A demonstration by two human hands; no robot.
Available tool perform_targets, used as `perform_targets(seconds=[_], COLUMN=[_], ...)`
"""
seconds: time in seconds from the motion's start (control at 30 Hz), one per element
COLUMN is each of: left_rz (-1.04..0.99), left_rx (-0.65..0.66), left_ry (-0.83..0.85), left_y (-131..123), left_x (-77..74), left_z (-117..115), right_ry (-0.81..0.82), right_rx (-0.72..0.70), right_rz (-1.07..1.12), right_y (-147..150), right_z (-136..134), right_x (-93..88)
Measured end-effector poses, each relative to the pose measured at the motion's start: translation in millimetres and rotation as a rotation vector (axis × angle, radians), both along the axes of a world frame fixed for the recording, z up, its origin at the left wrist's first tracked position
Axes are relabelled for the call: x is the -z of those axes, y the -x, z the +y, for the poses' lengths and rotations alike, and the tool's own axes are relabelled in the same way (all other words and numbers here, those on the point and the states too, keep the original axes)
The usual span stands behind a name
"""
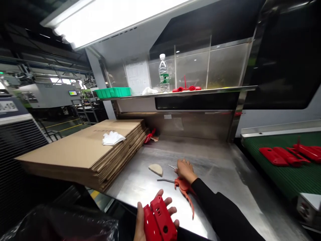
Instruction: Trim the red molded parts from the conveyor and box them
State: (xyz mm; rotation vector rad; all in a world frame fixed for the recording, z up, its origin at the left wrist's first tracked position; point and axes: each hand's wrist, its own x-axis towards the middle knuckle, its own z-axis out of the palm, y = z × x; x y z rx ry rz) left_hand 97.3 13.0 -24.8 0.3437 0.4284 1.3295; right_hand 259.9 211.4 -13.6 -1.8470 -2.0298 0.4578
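Left hand: closed around red plastic parts.
Right hand: loosely open, fingers resting on small metal tool on surface, beside red air gun.

Factory packing station. Stainless steel workbench under strip light, stack of flattened cardboard boxes at left, green conveyor belt carrying red moulded plastic parts at right, industrial machines and yellow-lined floor behind.
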Motion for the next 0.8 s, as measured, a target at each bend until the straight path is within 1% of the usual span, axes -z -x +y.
perform_targets(seconds=[0.07,0.13,0.2,0.27,0.3,0.33,0.4,0.47,0.5,0.53,0.57,0.6,0.63,0.7,0.73,0.8], left_rz=[-0.002,0.032,0.104,0.173,0.196,0.214,0.237,0.252,0.257,0.264,0.268,0.264,0.251,0.211,0.185,0.163], left_rx=[0.015,0.038,0.072,0.115,0.145,0.18,0.241,0.295,0.32,0.343,0.355,0.348,0.31,0.172,0.096,-0.033], left_ry=[-0.02,-0.075,-0.143,-0.181,-0.179,-0.161,-0.111,-0.076,-0.064,-0.051,-0.036,-0.017,0.004,0.049,0.076,0.137], left_y=[1,4,8,11,11,11,10,10,10,11,13,15,17,17,15,8], left_x=[-7.6,-10.6,-12.0,-14.0,-15.5,-17.2,-20.4,-22.4,-22.9,-23.3,-23.6,-23.8,-23.9,-23.4,-22.7,-20.9], left_z=[2,6,9,11,11,11,13,19,22,26,30,32,33,31,29,25], right_ry=[0.007,-0.025,-0.065,-0.076,-0.052,-0.003,0.198,0.353,0.382,0.36,0.279,0.166,0.04,-0.187,-0.253,-0.29], right_rx=[-0.021,-0.085,-0.187,-0.296,-0.352,-0.404,-0.557,-0.641,-0.656,-0.656,-0.636,-0.599,-0.566,-0.499,-0.471,-0.481], right_rz=[0.043,0.141,0.268,0.382,0.434,0.497,0.689,0.791,0.796,0.771,0.74,0.709,0.678,0.613,0.584,0.566], right_y=[5,0,-13,-26,-30,-32,-28,-19,-15,-12,-9,-8,-7,-4,-2,3], right_z=[4,-6,-29,-62,-81,-99,-131,-150,-155,-158,-158,-156,-152,-142,-136,-126], right_x=[4.5,-0.4,-13.5,-31.2,-40.4,-49.2,-62.2,-64.8,-61.5,-55.6,-47.9,-39.5,-31.6,-20.7,-18.6,-20.2])
